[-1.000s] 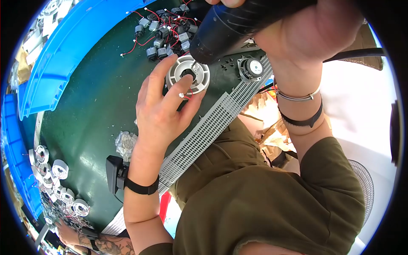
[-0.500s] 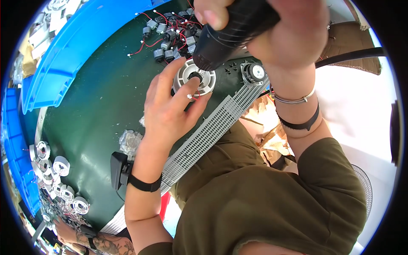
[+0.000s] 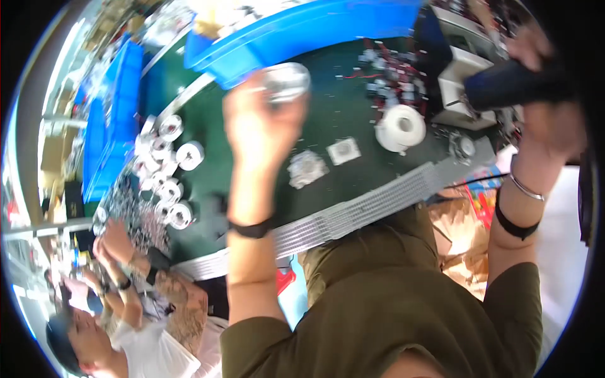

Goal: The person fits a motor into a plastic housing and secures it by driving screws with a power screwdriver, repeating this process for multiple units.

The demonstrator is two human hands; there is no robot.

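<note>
My left hand (image 3: 265, 120) is raised over the table, its fingers closed around a white round plastic housing (image 3: 287, 82) near the blue bin. Both are smeared by motion. Far to the right, my right hand (image 3: 553, 123) grips a black electric screwdriver (image 3: 510, 85), also blurred, with its nose pointing left. Between the hands, a thick white ring-shaped piece (image 3: 401, 128) with a round middle lies on the green table. A small round speaker (image 3: 465, 147) sits to the right of it. Behind it is a heap of small motors with red wires (image 3: 394, 75).
Blue bins (image 3: 315, 28) stand along the far and left sides. White round housings (image 3: 179, 215) are piled at left beside small metal parts (image 3: 129, 208). A clear plastic bag (image 3: 307, 169), a square white piece (image 3: 343, 151) and a grey perforated strip (image 3: 372, 205) lie nearer. A co-worker (image 3: 138, 340) works at lower left.
My left hand has lifted the housing away, up and to the left. My right hand has drawn the screwdriver off to the right. The white ring-shaped piece now shows. The view has shifted.
</note>
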